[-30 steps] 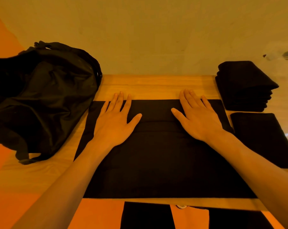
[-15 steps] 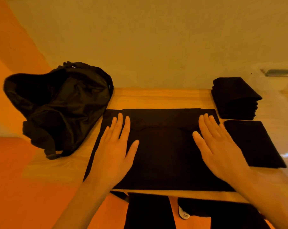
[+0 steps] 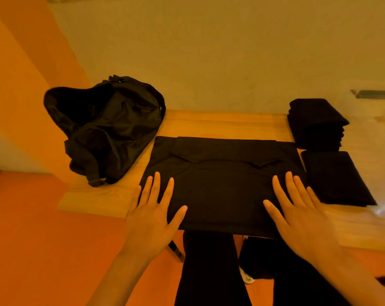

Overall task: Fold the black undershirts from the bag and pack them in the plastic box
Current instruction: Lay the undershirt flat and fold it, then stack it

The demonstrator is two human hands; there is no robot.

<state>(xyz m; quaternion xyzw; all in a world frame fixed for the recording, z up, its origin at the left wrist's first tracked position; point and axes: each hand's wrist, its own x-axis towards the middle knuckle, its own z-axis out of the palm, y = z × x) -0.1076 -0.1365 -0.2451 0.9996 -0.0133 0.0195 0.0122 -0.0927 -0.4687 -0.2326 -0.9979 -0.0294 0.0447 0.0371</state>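
A black undershirt (image 3: 222,182) lies flat on the wooden table (image 3: 220,124), partly folded, its near edge at the table's front. My left hand (image 3: 154,215) lies flat with spread fingers on its near left corner. My right hand (image 3: 297,213) lies flat on its near right corner. The black bag (image 3: 105,129) slumps open at the table's left end. A stack of folded black undershirts (image 3: 315,124) sits at the back right, inside a clear plastic box (image 3: 370,133) whose walls barely show. One more folded undershirt (image 3: 335,177) lies in front of that stack.
A pale wall rises right behind the table. The floor is orange. My legs in black trousers (image 3: 209,268) and a white shoe (image 3: 246,278) show below the table's front edge. A dark strip (image 3: 377,93) sits at the far right by the wall.
Both hands have slid toward me over the shirt, from its far part to its near corners. The view has pulled back and tilted up, showing more wall.
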